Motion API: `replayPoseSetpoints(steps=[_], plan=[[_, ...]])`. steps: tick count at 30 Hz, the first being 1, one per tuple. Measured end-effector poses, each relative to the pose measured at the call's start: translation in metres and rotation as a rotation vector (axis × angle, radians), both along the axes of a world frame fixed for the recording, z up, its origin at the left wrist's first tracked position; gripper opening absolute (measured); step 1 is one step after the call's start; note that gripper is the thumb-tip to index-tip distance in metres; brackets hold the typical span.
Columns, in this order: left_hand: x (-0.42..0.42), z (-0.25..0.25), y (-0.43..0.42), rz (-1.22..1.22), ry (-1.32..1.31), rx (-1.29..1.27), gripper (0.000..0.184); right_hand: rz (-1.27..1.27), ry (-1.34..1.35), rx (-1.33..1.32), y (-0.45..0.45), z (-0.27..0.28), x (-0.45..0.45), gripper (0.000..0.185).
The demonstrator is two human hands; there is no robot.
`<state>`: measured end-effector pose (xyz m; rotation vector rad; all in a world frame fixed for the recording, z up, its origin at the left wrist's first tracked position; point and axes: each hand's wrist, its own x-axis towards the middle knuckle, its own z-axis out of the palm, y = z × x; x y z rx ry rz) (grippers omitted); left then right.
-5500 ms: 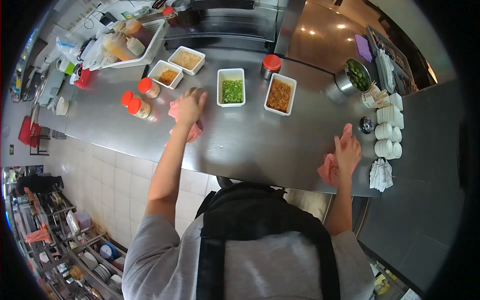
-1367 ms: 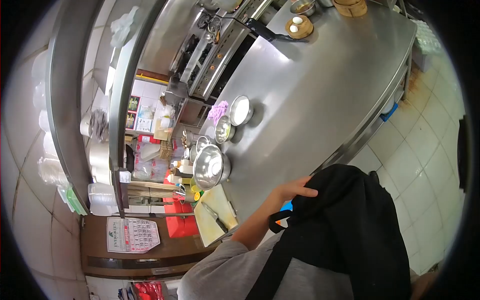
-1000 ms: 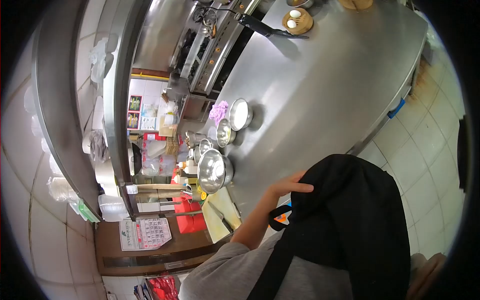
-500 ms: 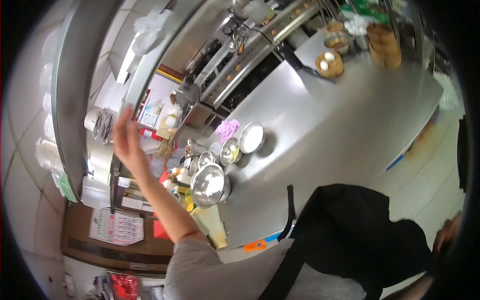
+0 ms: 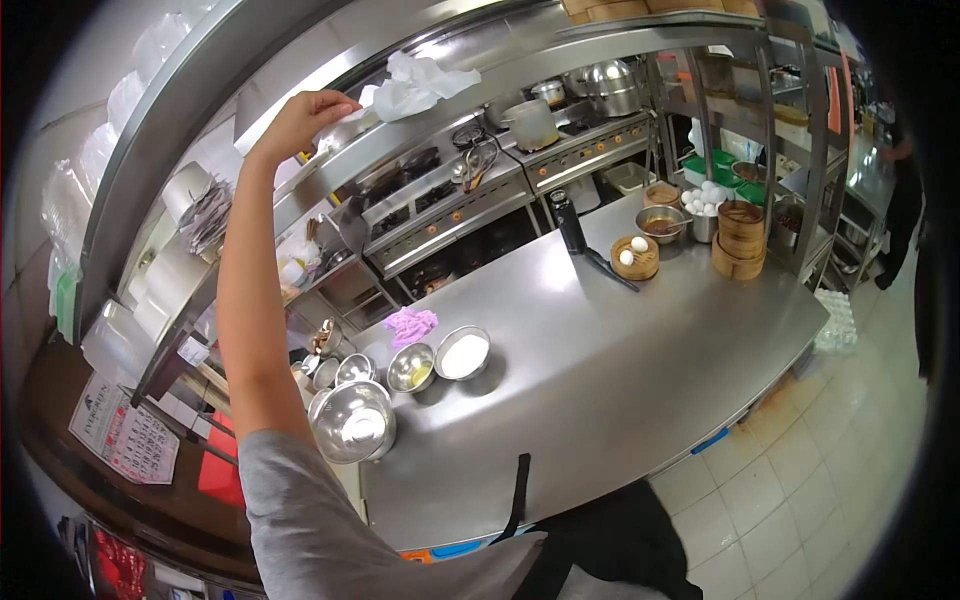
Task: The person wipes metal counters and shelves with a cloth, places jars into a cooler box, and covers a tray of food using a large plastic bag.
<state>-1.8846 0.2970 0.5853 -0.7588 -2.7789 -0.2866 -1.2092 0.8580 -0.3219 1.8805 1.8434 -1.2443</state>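
Note:
My left hand (image 5: 315,122) is raised to the overhead steel shelf (image 5: 560,50). Its fingers are bent and pressed together at the near end of a crumpled white plastic bag (image 5: 420,88), which lies on the shelf and appears pinched at that end. Below on the steel table (image 5: 580,370) stand a large steel bowl (image 5: 375,405), a bowl with yellowish liquid (image 5: 411,368) and a bowl of white powder (image 5: 463,354). A purple cloth (image 5: 411,325) lies behind them. My right hand is out of view.
Towards the far right of the table are a black bottle (image 5: 567,222), a bamboo steamer with two eggs (image 5: 634,262), a pot of eggs (image 5: 703,200) and stacked bamboo steamers (image 5: 740,240). Stoves (image 5: 450,220) line the back. Another person's dark clothing (image 5: 905,210) shows at right.
My left hand has gone from open, blurred and reaching upward to closed fingers at the white bag. The view has turned, showing more of the stoves and the right-hand shelves.

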Motion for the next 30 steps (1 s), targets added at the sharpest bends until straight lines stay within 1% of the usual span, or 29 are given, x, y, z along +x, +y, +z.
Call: replayPoseSetpoints(steps=[1,3,4,7,8,11,13,15,16,17,18,19,20,21,22,23,24,25,26,27,28,29,30], plan=[[0.009,-0.002,0.004,-0.016,0.024,0.003,0.048,-0.016,0.035,-0.026,-0.007,0.003,-0.004,0.021],[0.029,-0.015,0.013,-0.141,0.124,-0.015,0.038,-0.050,0.097,-0.069,-0.022,0.011,-0.011,0.019],[0.028,-0.016,0.012,-0.119,0.128,0.017,0.032,-0.071,0.127,-0.087,-0.029,0.013,-0.012,0.019],[0.028,0.004,0.003,0.024,0.024,-0.002,0.031,-0.132,0.201,-0.136,-0.049,0.018,-0.010,0.017],[0.014,0.008,-0.011,-0.071,0.108,-0.025,0.032,-0.151,0.226,-0.152,-0.055,0.019,-0.008,0.017],[-0.015,0.025,-0.031,0.038,0.583,-0.052,0.033,-0.226,0.315,-0.191,-0.072,0.018,0.006,0.016],[-0.010,0.028,-0.031,0.361,0.936,-0.030,0.029,-0.296,0.411,-0.216,-0.084,0.014,0.018,0.015],[-0.025,0.045,-0.046,0.578,1.060,0.045,0.029,-0.339,0.528,-0.202,-0.090,0.018,0.021,0.015],[-0.013,0.047,-0.045,0.587,1.169,0.035,0.030,-0.381,0.495,-0.090,-0.108,0.051,0.008,0.014],[-0.006,0.056,-0.044,0.627,1.169,0.092,0.034,-0.250,0.460,-0.143,-0.102,0.051,0.013,0.026],[-0.009,0.060,-0.049,0.481,1.337,0.195,0.042,-0.114,0.532,-0.057,-0.103,0.045,0.020,0.025],[0.022,0.057,-0.022,0.539,1.298,0.333,0.048,0.016,0.368,0.182,-0.108,0.048,0.017,0.026],[0.044,0.049,-0.004,0.519,1.298,0.410,0.050,-0.022,0.435,0.213,-0.126,0.113,0.000,0.030],[0.073,0.030,0.021,0.420,1.367,0.493,0.051,-0.011,0.388,0.219,-0.127,0.130,-0.007,0.033],[0.094,0.007,0.043,0.274,1.331,0.617,0.050,0.108,0.374,0.314,-0.123,0.127,-0.008,0.035],[0.127,-0.027,0.076,0.147,1.168,0.745,0.048,0.110,0.383,0.291,-0.134,0.179,-0.025,0.036],[0.159,-0.067,0.112,0.022,1.001,0.860,0.045,0.123,0.431,0.311,-0.139,0.209,-0.036,0.037],[0.172,-0.114,0.149,-0.215,1.156,0.865,0.037,0.159,0.466,0.357,-0.142,0.229,-0.046,0.038],[0.198,-0.168,0.182,-0.484,0.818,0.917,0.028,0.199,0.563,0.352,-0.145,0.245,-0.051,0.035],[0.222,-0.224,0.212,-0.603,0.739,0.689,0.022,0.175,0.657,0.327,-0.153,0.272,-0.055,0.033],[0.249,-0.293,0.246,-0.813,0.349,0.717,0.018,0.143,0.753,0.306,-0.164,0.298,-0.057,0.030],[0.291,-0.345,0.269,-0.941,0.059,0.614,0.020,0.101,0.861,0.273,-0.174,0.313,-0.053,0.031],[0.333,-0.398,0.293,-1.004,-0.236,0.503,0.021,0.044,0.966,0.252,-0.183,0.326,-0.041,0.032]])
